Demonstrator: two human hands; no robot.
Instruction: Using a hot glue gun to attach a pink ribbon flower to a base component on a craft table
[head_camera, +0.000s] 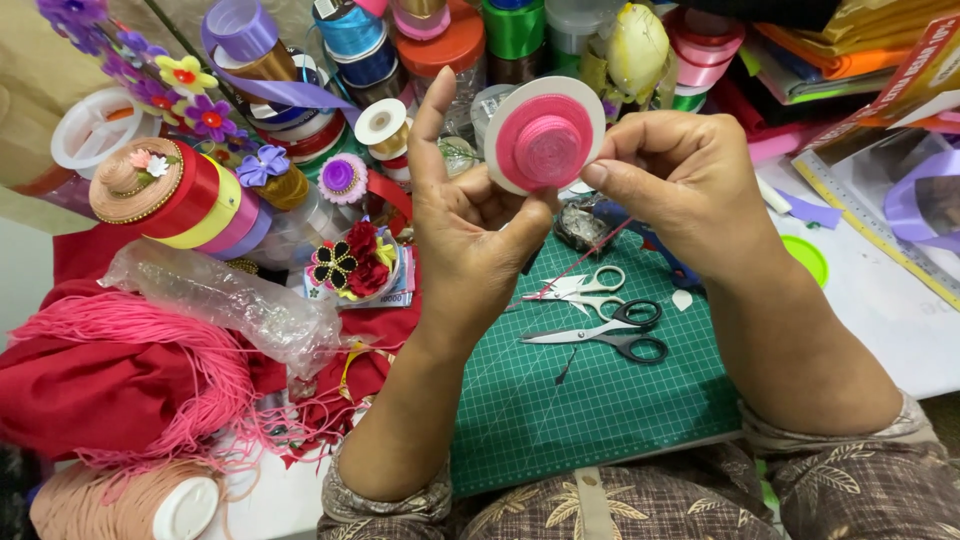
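Far left lie pink cord (140, 370) and a ribbon stack (190, 195), pushed aside w/ a plastic bag (230, 300) so the green mat (590, 390) stays free as work area. Left hand (470, 235) props a white disc w/ pink coil (545, 135) from below, thumb pressed on, other fingers open, apparently to steady it; right hand (670, 180) pinches its edge, held up above the mat. Two scissors (605, 320) lie on the mat under the hands, in easy reach.
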